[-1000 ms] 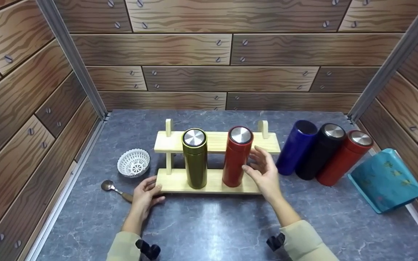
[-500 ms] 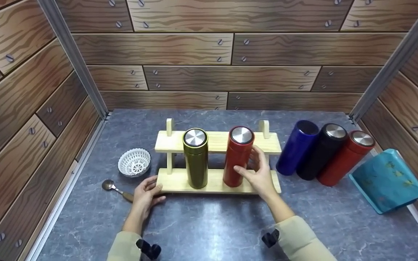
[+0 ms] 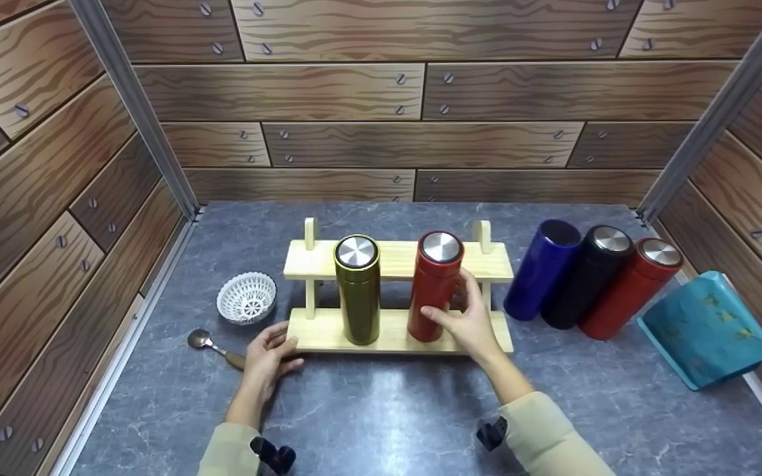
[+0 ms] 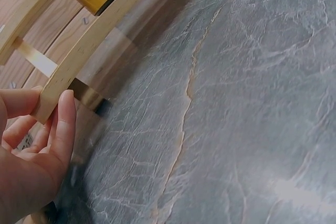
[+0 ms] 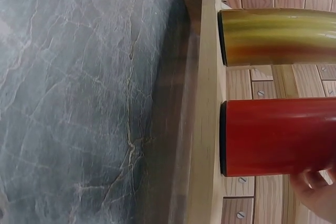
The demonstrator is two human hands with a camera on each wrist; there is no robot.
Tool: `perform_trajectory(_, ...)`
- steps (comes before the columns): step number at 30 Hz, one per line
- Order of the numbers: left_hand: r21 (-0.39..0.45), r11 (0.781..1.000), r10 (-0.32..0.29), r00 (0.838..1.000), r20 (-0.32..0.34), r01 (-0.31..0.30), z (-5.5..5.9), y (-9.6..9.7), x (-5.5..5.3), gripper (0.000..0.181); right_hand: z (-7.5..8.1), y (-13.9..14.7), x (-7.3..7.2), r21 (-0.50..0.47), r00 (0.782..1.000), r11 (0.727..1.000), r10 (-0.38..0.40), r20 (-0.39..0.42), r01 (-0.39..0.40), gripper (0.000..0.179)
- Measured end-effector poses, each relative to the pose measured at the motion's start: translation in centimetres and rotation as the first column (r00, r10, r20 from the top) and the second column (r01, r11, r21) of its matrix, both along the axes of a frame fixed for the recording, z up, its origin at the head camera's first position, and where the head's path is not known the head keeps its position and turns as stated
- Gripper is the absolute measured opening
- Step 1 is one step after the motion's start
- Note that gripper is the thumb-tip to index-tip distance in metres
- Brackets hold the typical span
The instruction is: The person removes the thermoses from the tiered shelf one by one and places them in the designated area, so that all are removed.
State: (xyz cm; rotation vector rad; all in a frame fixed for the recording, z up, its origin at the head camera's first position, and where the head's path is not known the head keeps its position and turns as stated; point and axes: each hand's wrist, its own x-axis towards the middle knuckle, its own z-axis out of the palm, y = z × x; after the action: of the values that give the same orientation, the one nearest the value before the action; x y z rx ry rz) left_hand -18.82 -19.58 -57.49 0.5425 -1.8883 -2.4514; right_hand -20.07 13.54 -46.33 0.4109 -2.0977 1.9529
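Note:
A two-tier light wood rack [image 3: 318, 337] stands mid-table in the head view. On its lower board are an olive-gold thermos [image 3: 359, 307] and a red thermos [image 3: 428, 297], both upright with steel lid tops. My right hand [image 3: 473, 327] grips the red thermos from its right side, thumb across the front and the other fingers mostly hidden behind. In the right wrist view, the base of the red thermos meets the board. My left hand [image 3: 266, 360] pinches the lower board's left end; the left wrist view shows the thumb above and a finger [image 4: 66, 116] beneath.
Right of the rack, a blue bottle [image 3: 540, 274], a black thermos [image 3: 583, 281] and another red thermos [image 3: 626, 291] stand in a row. Beyond them is a teal pouch [image 3: 705, 330]. At left lie a white woven bowl [image 3: 247, 299] and a spoon [image 3: 215, 348].
My right hand has moved left from beside the red thermos and closed round it. The left hand has kept its pinch on the rack. Both thermoses stand in the same places on the board.

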Motion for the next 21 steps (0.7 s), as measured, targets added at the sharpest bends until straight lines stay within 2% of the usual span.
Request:
perform_trajectory(5, 0.001, 1.0, -0.007, 1.0, -0.01, 0.007, 0.1, 0.0, 0.0, 0.045, -0.1, -0.1, 0.0, 0.012, 0.999, 1.0, -0.024, -0.02, 0.025, 0.072)
perform_trajectory(12, -0.003, 1.0, -0.016, 1.0, -0.005, 0.016, -0.1, 0.0, -0.1, 0.045, -0.2, 0.2, 0.4, -0.025, 0.999, 0.999, -0.047, -0.027, 0.047, 0.069)
perform_trajectory(21, -0.001, 1.0, -0.005, 1.0, -0.015, 0.005, -0.1, 0.0, 0.0, 0.045, 0.2, 1.0, 0.9, -0.033, 0.996, 0.997, -0.065, -0.059, 0.063, 0.067)
